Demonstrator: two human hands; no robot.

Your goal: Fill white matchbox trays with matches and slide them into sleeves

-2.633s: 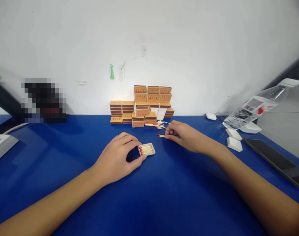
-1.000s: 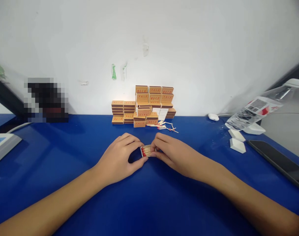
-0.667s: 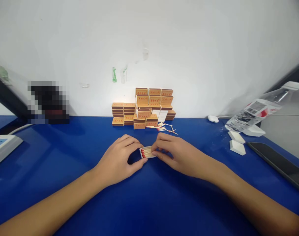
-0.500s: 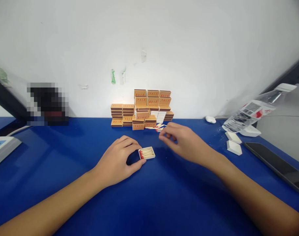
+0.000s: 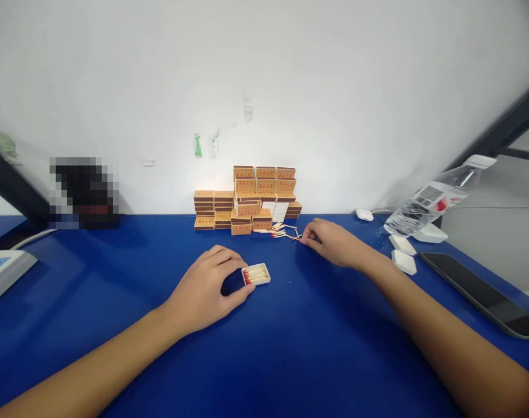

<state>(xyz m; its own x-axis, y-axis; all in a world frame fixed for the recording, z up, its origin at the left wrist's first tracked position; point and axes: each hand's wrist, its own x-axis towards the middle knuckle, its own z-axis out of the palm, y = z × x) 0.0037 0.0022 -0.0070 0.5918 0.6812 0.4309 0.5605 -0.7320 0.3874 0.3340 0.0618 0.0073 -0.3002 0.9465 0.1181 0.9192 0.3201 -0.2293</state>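
A small white matchbox tray (image 5: 256,274) holding red-tipped matches lies on the blue table (image 5: 290,348). My left hand (image 5: 207,287) grips its left end between thumb and fingers. My right hand (image 5: 332,242) reaches out to the right edge of a scatter of loose matches (image 5: 278,231), its fingertips pinched at a match there. Behind the loose matches a stack of orange matchboxes (image 5: 251,194) stands against the white wall.
Two empty white trays (image 5: 402,253) lie at the right, beside a tilted clear plastic bottle (image 5: 434,200) and a dark phone (image 5: 482,287). A white earbud case (image 5: 364,215) sits near the wall. A white power strip (image 5: 3,270) is at the far left.
My right hand left the tray, where it was laying matches, and moved back and right to the loose matches. My left hand stayed on the tray.
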